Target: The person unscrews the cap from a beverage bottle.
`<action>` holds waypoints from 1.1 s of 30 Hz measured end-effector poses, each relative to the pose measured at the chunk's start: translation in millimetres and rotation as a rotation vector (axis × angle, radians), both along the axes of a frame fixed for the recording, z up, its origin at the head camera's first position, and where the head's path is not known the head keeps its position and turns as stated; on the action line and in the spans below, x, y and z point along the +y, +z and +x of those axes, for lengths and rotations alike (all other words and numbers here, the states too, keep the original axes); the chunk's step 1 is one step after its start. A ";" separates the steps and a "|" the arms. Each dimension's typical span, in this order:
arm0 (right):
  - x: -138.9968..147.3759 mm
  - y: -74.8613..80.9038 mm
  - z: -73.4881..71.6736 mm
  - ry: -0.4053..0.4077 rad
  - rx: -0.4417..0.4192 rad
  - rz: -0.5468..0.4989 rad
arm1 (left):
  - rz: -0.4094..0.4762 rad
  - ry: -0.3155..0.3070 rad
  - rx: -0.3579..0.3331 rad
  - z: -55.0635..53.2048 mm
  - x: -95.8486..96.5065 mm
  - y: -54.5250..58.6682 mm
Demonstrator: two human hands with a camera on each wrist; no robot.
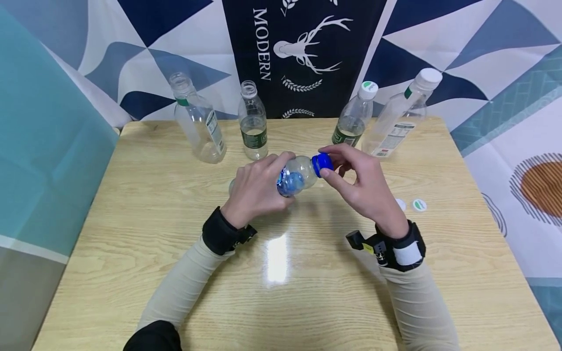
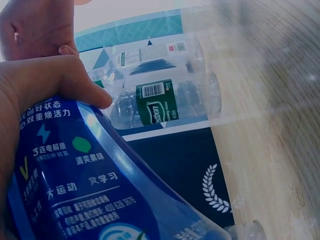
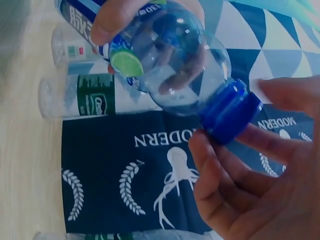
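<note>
Blue-labelled clear plastic bottle (image 1: 295, 178) lies sideways above the pale wooden table (image 1: 281, 282) at the frame's centre. My left hand (image 1: 256, 187) wraps its fingers around the body. My right hand (image 1: 364, 187) pinches the blue screw cap (image 1: 322, 164) between thumb and fingertips, just right of the bottle's neck.

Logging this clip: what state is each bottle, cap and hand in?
blue-label bottle: tilted, off the table, blue cap on
left hand: grips its body
right hand: pinches the blue cap
two left bottles: upright, uncapped
two right bottles: upright, capped
two loose caps: flat on table
</note>
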State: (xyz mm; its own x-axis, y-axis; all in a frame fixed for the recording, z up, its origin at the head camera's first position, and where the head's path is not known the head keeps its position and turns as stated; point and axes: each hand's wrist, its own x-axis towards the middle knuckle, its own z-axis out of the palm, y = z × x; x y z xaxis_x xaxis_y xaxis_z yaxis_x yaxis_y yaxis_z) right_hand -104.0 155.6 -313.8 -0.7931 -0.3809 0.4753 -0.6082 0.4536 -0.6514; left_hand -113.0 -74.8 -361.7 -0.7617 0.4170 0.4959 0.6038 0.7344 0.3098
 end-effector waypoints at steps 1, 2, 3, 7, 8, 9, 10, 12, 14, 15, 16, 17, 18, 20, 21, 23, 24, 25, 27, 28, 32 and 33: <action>-1.6 -0.3 0.2 -0.015 0.003 -0.007 | -0.002 0.001 0.002 0.1 0.3 -0.1; -3.0 -0.8 0.3 -0.031 0.003 -0.013 | -0.005 0.002 0.006 0.3 0.5 -0.2; -4.3 -1.1 0.5 -0.049 0.002 -0.017 | -0.010 0.006 0.010 0.6 0.6 -0.3; -7.3 -0.7 1.5 -0.124 -0.059 -0.007 | -0.027 0.021 0.026 1.3 0.1 -0.1; -7.3 0.4 2.0 -0.143 -0.085 0.005 | -0.029 0.023 0.027 1.4 0.0 0.0; -7.4 1.8 2.9 -0.158 -0.112 0.013 | -0.030 0.024 0.027 1.6 -0.1 0.0; -7.7 3.7 3.9 -0.169 -0.139 0.015 | -0.030 0.023 0.026 1.7 0.0 -0.1; -8.7 9.9 7.4 -0.175 -0.165 0.024 | -0.029 0.019 0.022 1.8 0.4 -0.2; -10.1 17.7 11.8 -0.152 -0.159 0.025 | -0.027 0.017 0.018 1.8 0.6 -0.3; -10.5 21.4 13.8 -0.127 -0.146 0.021 | -0.028 0.017 0.016 1.7 0.7 -0.6; -10.5 25.1 15.7 -0.102 -0.128 0.022 | -0.028 0.017 0.014 1.5 0.8 -0.7; -10.1 28.3 17.1 -0.073 -0.106 0.024 | -0.028 0.016 0.013 1.4 0.9 -0.8; -9.6 31.0 18.1 -0.045 -0.085 0.026 | -0.029 0.016 0.012 1.2 1.0 -0.9; -6.6 32.9 18.3 0.013 -0.052 0.024 | -0.029 0.015 0.009 1.3 1.5 -0.8; -5.1 33.4 18.3 0.038 -0.039 0.022 | -0.028 0.014 0.008 1.4 1.9 -0.8; -1.4 33.4 18.0 0.079 -0.020 -0.005 | -0.024 0.012 0.006 1.9 2.7 -0.7; 0.9 33.3 18.1 0.091 -0.012 -0.023 | -0.022 0.013 0.005 2.1 3.1 -0.6; 4.0 33.2 18.6 0.096 -0.006 -0.043 | -0.020 0.014 0.003 2.6 3.2 -0.3; 13.0 32.8 21.5 0.077 -0.001 -0.080 | -0.015 0.017 0.004 2.9 3.4 -0.3; 18.6 33.0 24.4 0.054 -0.003 -0.090 | -0.013 0.019 0.002 3.1 3.4 -0.1; 57.2 17.8 35.4 -0.091 0.011 -0.032 | 0.001 0.021 -0.004 3.5 2.4 1.4; 69.7 9.3 38.2 -0.140 0.009 0.005 | 0.002 0.022 -0.005 3.8 1.8 1.8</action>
State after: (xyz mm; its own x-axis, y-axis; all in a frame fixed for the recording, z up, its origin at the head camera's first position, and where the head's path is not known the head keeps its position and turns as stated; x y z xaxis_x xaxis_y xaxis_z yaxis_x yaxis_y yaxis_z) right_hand -65.8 225.3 -304.5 -0.8342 -0.2693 0.4813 -0.5449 0.5373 -0.6437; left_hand -109.2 -73.0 -359.9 -0.7734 0.3990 0.4926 0.5858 0.7469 0.3147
